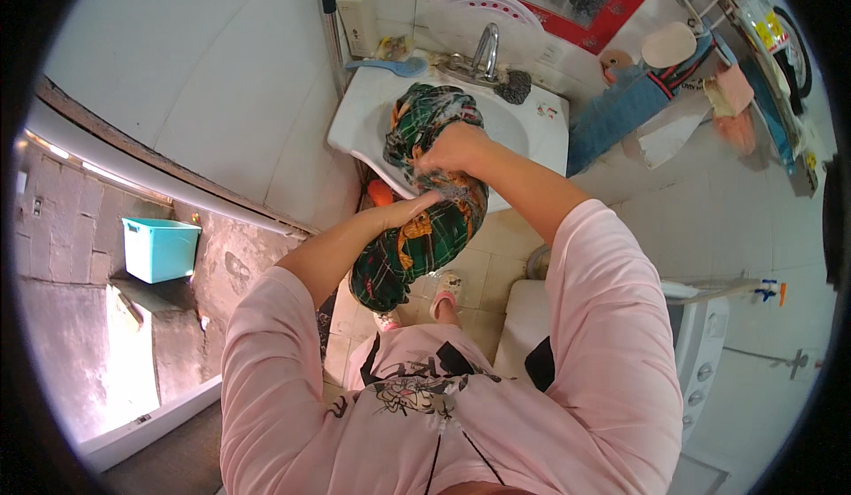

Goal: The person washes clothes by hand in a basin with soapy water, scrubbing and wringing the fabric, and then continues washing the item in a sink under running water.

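A wet green plaid cloth point(432, 239) with orange figures lies partly in the white washbasin point(546, 143), and its lower end hangs over the front edge. Suds show on it. My right hand point(455, 148) grips the bunched cloth above the basin. Lower down, at the basin's front rim, my left hand point(432, 201) is on the same cloth, with foam about its fingers, which are partly hidden. Behind the cloth stands a chrome faucet point(488, 53); whether water runs cannot be told.
A blue brush point(405, 66) and a dark scouring pad point(514, 87) lie on the basin's back ledge. Jeans point(611, 113) hang at the right, below a wall rack. A washing machine point(701, 362) stands at the lower right. A turquoise bin point(161, 250) is beyond the doorway.
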The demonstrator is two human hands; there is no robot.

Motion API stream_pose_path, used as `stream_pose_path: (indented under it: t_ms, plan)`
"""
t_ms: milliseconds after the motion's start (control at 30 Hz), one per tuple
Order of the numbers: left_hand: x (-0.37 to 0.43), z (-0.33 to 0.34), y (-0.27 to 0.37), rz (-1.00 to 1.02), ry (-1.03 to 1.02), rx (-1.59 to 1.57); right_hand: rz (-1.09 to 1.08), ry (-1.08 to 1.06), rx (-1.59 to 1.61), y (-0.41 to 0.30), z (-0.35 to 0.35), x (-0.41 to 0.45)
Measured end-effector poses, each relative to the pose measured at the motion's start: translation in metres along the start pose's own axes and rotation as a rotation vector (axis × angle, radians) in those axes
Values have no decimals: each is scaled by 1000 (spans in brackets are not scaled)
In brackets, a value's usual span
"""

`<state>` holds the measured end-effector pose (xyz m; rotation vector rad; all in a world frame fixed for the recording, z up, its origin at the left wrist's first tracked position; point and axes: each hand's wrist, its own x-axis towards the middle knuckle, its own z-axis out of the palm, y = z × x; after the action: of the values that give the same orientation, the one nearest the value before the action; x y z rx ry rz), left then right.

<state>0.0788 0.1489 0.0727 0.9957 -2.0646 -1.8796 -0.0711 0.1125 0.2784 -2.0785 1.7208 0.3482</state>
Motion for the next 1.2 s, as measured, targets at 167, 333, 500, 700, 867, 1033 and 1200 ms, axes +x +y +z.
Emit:
stream_pose_path:
  t_ms: [167,333,500,700,867,1033,1200]
  plan:
    - [9,12,77,-52,-18,-78,-60,-131,-245,6,0,8]
    - [-3,26,38,-199,251,-520,-82,-145,-268,-4,14,35]
    - [-12,25,50,-323,224,-1056,-140,-146,-282,9,22,47]
    - [-27,27,93,-160,477,-926,-308,-260,-354,-12,33,47]
    - [-50,20,34,-103,463,-1441,-707,-276,794,54,39,79]
    - [-60,8,43,-149,542,-1396,-63,261,351,173,119,155]
    - [-72,14,33,-283,645,-1534,-75,275,-73,178,202,211]
